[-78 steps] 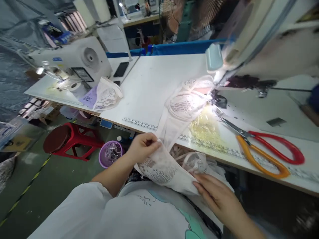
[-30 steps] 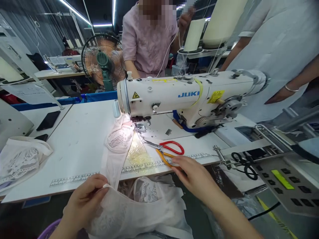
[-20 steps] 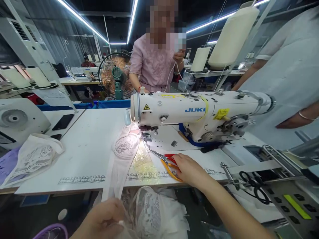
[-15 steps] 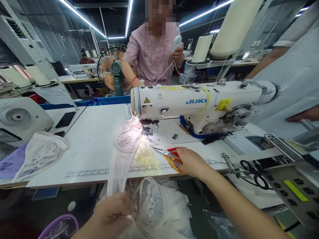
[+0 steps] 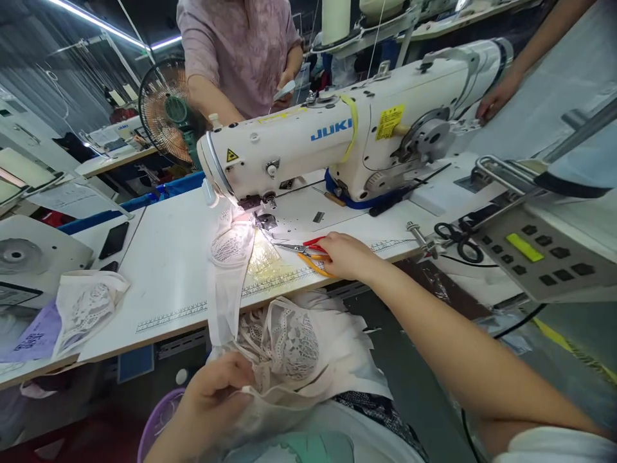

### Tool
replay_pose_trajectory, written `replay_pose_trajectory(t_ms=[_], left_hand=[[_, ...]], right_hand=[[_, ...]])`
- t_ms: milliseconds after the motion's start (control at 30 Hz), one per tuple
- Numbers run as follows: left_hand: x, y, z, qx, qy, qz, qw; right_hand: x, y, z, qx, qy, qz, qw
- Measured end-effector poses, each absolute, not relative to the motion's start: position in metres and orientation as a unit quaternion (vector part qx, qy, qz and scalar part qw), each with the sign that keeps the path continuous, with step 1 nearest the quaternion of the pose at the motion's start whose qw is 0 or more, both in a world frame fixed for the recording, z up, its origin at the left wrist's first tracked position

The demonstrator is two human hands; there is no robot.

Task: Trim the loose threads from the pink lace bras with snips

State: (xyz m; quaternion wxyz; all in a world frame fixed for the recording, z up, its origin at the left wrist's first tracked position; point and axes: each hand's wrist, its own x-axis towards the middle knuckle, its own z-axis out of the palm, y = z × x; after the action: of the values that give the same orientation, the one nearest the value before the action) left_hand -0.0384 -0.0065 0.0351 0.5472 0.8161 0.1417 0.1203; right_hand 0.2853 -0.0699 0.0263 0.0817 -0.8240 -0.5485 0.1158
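My left hand (image 5: 216,389) is closed on a pile of white lace fabric (image 5: 294,350) in my lap. A strip of that lace runs up over the table edge to a lace cup piece (image 5: 230,247) lying lit under the needle of a white JUKI sewing machine (image 5: 332,138). On the table, my right hand (image 5: 344,256) is closed over the red and orange handles of the scissors (image 5: 301,251), whose blades point left towards the needle.
Another lace piece (image 5: 89,308) lies at the white table's (image 5: 164,257) left end by a second machine (image 5: 29,251) and a phone (image 5: 114,240). A control panel (image 5: 535,254) sits right. A person in pink (image 5: 236,51) stands behind; another person's hand (image 5: 494,99) touches the handwheel.
My right hand left the lace in my lap, reached to the table and closed on the scissors. My view rose from my lap to the machine, then tilted down.
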Motion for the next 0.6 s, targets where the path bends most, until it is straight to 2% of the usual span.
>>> replay_pose_trajectory(t_ms=[300, 600], left_hand=[[-0.031, -0.017, 0.041, 0.818, 0.157, 0.132, 0.537], [-0.034, -0.013, 0.031, 0.793, 0.162, 0.141, 0.570]], right_hand=[[0.292, -0.069, 0.020, -0.824, -0.551, 0.091, 0.093], [0.300, -0.067, 0.021, -0.817, -0.568, 0.076, 0.058]])
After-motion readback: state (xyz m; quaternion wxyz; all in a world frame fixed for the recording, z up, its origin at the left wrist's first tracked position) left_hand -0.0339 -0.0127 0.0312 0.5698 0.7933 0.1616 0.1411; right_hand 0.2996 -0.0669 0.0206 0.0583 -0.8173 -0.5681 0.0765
